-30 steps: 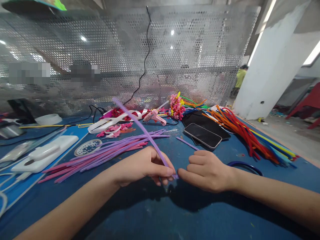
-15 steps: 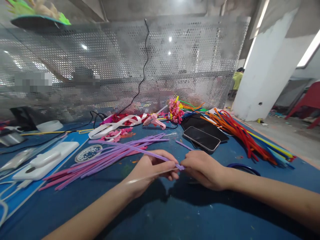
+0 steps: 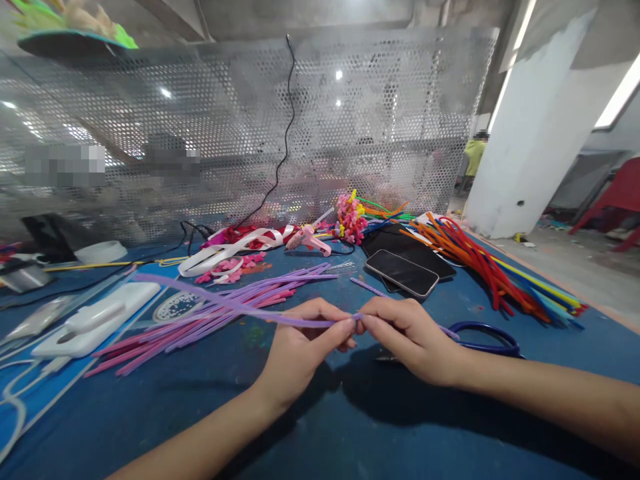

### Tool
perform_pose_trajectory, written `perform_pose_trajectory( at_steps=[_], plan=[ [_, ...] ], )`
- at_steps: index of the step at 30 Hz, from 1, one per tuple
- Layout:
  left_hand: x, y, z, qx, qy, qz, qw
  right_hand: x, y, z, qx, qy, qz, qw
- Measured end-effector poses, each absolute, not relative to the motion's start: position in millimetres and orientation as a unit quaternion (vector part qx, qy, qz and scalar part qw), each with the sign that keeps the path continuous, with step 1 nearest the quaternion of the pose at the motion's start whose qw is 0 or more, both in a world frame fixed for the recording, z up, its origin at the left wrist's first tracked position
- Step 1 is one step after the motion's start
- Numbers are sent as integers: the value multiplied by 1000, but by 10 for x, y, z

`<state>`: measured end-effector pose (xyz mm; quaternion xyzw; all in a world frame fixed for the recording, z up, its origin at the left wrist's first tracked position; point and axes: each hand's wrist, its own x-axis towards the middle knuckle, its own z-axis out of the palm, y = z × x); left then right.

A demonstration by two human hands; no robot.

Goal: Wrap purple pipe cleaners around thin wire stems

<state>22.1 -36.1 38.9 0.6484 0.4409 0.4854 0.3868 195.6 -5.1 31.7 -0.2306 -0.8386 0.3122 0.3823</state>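
Observation:
A long purple pipe cleaner point(image 3: 225, 301) stretches left from my fingers over the table. My left hand point(image 3: 305, 347) is closed, pinching it near its right end between thumb and fingers. Fingertip to fingertip with it, my right hand point(image 3: 410, 337) pinches the same end; the tip is mostly hidden. Under and beside my right hand lie scissors with blue handles point(image 3: 490, 339), their blade tip showing at the left. A twisted purple pipe cleaner point(image 3: 367, 287) lies just beyond my right hand. A purple end point(image 3: 450, 333) shows past the wrist; I cannot tell which piece it belongs to.
Purple and pink pipe cleaners point(image 3: 200, 327) lie in a pile at left. A white power strip point(image 3: 100, 317) is farther left. Behind are a pink glue gun point(image 3: 309, 240), ribbon point(image 3: 220, 257) and a phone point(image 3: 403, 273). Red and orange pipe cleaners point(image 3: 465, 260) lie at right.
The free length of the pipe cleaner has swung lower and farther left. My right hand has turned so its thumb shows, and more of the scissors is visible.

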Motion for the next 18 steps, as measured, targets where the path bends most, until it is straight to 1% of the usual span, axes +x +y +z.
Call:
perform_pose_trajectory(
  at_steps=[1, 3, 6, 8, 9, 10, 12, 18],
  plan=[
    [212, -365, 375, 681, 442, 479, 334, 1948, -67, 312, -252, -834, 305, 386],
    [180, -364, 366, 763, 417, 458, 187, 1930, -86, 307, -298, -829, 283, 378],
    [116, -361, 430, 865, 323, 377, -65, 1920, -67, 309, -340, -850, 236, 325],
    [88, -368, 520, 890, 296, 304, -166, 1931, -27, 311, -343, -879, 190, 272],
    [81, -374, 571, 893, 305, 272, -187, 1942, -4, 311, -335, -893, 165, 249],
    [79, -381, 622, 895, 319, 247, -190, 1956, 18, 310, -322, -907, 142, 231],
    [80, -391, 705, 900, 345, 212, -160, 1985, 54, 303, -281, -930, 105, 212],
    [57, -351, 791, 902, 397, 169, 16, 2019, 92, 261, -174, -965, 8, 194]
  ],
)
